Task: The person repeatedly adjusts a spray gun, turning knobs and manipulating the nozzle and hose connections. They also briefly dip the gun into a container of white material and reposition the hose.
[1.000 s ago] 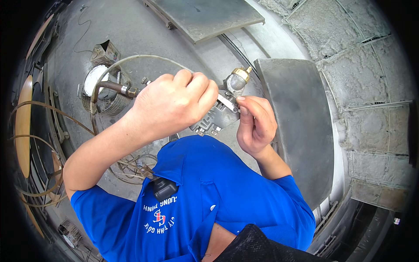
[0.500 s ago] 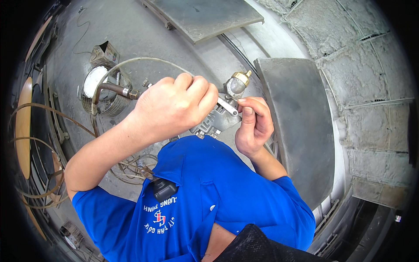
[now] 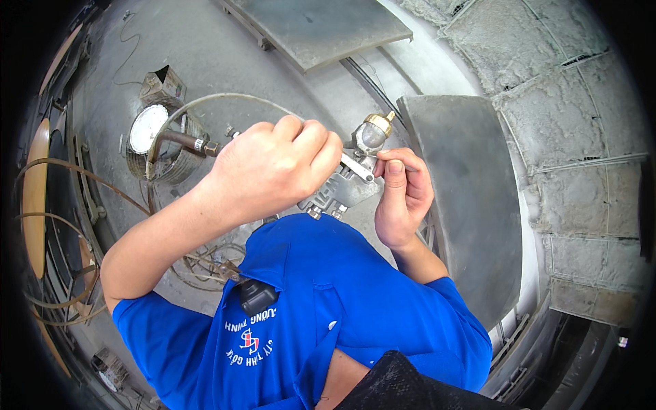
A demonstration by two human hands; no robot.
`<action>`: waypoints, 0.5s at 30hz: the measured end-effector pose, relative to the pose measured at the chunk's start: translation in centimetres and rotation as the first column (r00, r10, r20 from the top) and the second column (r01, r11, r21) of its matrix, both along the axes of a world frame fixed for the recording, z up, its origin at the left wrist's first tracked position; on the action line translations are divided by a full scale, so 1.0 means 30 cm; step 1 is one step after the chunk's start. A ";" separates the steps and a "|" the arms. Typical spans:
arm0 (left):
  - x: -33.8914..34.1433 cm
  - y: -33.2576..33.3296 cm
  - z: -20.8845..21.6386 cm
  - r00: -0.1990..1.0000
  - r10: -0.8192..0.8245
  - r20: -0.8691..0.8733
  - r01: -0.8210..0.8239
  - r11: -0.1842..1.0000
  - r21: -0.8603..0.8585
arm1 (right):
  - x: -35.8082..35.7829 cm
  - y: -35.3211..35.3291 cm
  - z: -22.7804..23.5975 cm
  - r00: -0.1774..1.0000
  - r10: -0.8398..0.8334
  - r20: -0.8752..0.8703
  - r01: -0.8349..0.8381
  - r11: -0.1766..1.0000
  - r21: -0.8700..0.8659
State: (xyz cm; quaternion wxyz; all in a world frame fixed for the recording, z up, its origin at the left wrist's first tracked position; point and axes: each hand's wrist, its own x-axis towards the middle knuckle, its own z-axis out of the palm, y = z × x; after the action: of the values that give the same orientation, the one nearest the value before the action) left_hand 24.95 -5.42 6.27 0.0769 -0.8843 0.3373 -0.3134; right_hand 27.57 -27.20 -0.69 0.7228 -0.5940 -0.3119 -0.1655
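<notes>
My left hand is wrapped round a metal spray gun, its handle hidden by my fingers. A brass cap and a rounded grey head top the gun, pointing up and to the right. A flat silver lever sticks out beside my left knuckles. Just right of the lever, my right hand pinches a thin pin-like piece between thumb and forefinger, close under the head. What exactly this piece is cannot be made out. A brown hose with a metal fitting ends by my left wrist.
A bucket with a white round top and a square tin stand on the floor at left. Grey panels lie to the right and at the far side. Looped hoses hang at the left edge.
My right hand has shifted slightly to the right and its thumb has straightened upward. My left hand keeps its hold, and the gun's head has tilted a little.
</notes>
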 end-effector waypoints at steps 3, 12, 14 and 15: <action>0.003 -0.001 0.005 1.000 0.000 0.024 0.000 1.000 0.003 | 0.011 -0.011 0.015 0.992 -0.058 0.111 0.070 0.992 -0.108; 0.004 -0.006 0.014 1.000 0.003 0.009 -0.003 1.000 0.001 | 0.022 -0.042 0.065 0.915 -0.128 0.383 0.265 0.907 -0.329; 0.003 -0.009 0.014 1.000 0.026 0.004 -0.026 1.000 0.009 | 0.027 -0.045 0.080 0.885 -0.127 0.449 0.311 0.877 -0.365; 0.004 -0.012 0.013 0.999 0.041 -0.001 -0.041 0.999 0.011 | 0.036 -0.047 0.086 0.868 -0.118 0.483 0.324 0.871 -0.370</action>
State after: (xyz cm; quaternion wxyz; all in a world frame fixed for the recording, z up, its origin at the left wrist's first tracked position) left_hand 25.06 -5.77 6.67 0.0878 -0.8908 0.3209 -0.3094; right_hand 28.64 -28.62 1.91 0.4546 -0.7200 -0.4257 -0.3061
